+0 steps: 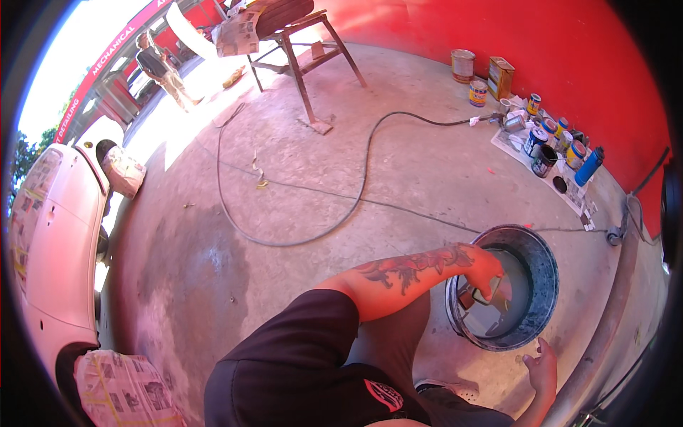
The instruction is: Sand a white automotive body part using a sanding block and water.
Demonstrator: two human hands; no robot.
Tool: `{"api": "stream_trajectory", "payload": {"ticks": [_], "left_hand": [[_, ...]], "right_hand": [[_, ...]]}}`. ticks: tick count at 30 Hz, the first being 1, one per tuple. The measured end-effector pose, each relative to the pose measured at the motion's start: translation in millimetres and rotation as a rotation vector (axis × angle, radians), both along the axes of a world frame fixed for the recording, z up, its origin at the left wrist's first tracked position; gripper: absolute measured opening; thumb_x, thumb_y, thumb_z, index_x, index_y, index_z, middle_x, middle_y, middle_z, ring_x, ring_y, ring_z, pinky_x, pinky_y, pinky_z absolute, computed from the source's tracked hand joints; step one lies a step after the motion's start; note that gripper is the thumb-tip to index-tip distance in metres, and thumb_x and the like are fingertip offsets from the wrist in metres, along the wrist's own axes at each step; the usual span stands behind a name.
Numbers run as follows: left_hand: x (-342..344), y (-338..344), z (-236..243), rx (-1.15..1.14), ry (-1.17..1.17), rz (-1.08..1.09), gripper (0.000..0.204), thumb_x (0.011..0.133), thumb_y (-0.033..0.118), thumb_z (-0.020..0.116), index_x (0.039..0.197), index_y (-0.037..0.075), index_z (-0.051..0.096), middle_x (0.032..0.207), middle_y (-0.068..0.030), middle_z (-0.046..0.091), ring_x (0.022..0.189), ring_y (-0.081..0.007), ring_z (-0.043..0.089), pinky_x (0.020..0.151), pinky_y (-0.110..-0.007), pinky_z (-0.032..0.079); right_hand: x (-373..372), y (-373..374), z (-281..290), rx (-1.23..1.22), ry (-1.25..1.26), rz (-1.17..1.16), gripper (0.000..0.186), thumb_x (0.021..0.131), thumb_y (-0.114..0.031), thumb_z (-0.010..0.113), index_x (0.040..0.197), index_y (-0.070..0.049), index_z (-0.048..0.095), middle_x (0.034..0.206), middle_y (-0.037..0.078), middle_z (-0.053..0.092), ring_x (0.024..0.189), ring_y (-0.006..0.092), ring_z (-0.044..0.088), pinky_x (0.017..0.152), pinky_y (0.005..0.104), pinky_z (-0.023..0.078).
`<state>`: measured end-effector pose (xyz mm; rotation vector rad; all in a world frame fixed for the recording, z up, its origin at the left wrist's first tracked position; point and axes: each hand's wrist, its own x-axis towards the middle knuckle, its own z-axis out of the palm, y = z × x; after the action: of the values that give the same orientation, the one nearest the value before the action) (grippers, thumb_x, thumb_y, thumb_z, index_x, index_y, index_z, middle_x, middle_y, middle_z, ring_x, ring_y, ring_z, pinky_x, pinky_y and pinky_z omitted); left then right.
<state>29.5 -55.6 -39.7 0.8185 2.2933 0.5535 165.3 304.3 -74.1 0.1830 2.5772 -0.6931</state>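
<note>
Left hand (486,273) curled at mouth of round black bucket (544,281), grip unclear; right hand (543,371), fingers parted, just outside. Beyond both: long black hose (367,160), blue cylindrical can (589,167).

Left hand (485,269): fingers inside bucket (542,285). Right hand (543,373): beside bucket, right of those fingers and nearer the wearer. Beyond the left fingers, to the right: cans (536,142) on paper sheet (511,148), wall (597,64) behind. Beyond, left: hose (367,153) on floor (284,274), trestle (295,78) farther back. Far left of fingers: car (64,242).
</note>
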Motion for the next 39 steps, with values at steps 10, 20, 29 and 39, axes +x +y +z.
{"api": "stream_trajectory", "payload": {"ticks": [10, 20, 29, 39], "left_hand": [[0, 0, 6, -0.004, -0.013, -0.008, 0.067, 0.076, 0.045, 0.076, 0.131, 0.01, 0.063, 0.12, -0.0177, 0.069, 0.114, -0.0344, 0.065, 0.096, -0.045, 0.05], [-8, 2, -18, 0.008, 0.023, -0.012, 0.071, 0.075, 0.048, 0.075, 0.132, 0.008, 0.062, 0.118, -0.0202, 0.07, 0.113, -0.0355, 0.066, 0.096, -0.044, 0.05], [-7, 2, -13, -0.034, 0.027, -0.022, 0.072, 0.075, 0.049, 0.074, 0.132, 0.008, 0.062, 0.119, -0.0211, 0.069, 0.113, -0.0367, 0.066, 0.096, -0.045, 0.05], [-6, 1, -15, -0.029, 0.021, 0.023, 0.069, 0.076, 0.047, 0.075, 0.132, 0.009, 0.063, 0.12, -0.019, 0.07, 0.114, -0.0356, 0.065, 0.097, -0.045, 0.05]], "right_hand": [[0, 6, -10, -0.03, 0.011, -0.004, 0.07, 0.081, -0.01, 0.079, 0.144, -0.003, 0.05, 0.12, 0.018, 0.06, 0.093, 0.029, 0.063, 0.084, 0.04, 0.053], [1, 13, -19, -0.011, 0.071, 0.059, 0.071, 0.08, -0.002, 0.078, 0.145, -0.002, 0.049, 0.119, 0.018, 0.061, 0.084, 0.021, 0.064, 0.078, 0.0351, 0.054], [4, 11, -14, 0.004, 0.094, 0.055, 0.071, 0.08, -0.004, 0.079, 0.144, -0.002, 0.05, 0.12, 0.019, 0.062, 0.082, 0.0222, 0.064, 0.079, 0.0358, 0.054], [3, 10, -11, -0.013, 0.074, 0.035, 0.071, 0.079, -0.007, 0.08, 0.143, -0.003, 0.05, 0.12, 0.018, 0.061, 0.087, 0.0257, 0.063, 0.081, 0.0382, 0.054]]}}
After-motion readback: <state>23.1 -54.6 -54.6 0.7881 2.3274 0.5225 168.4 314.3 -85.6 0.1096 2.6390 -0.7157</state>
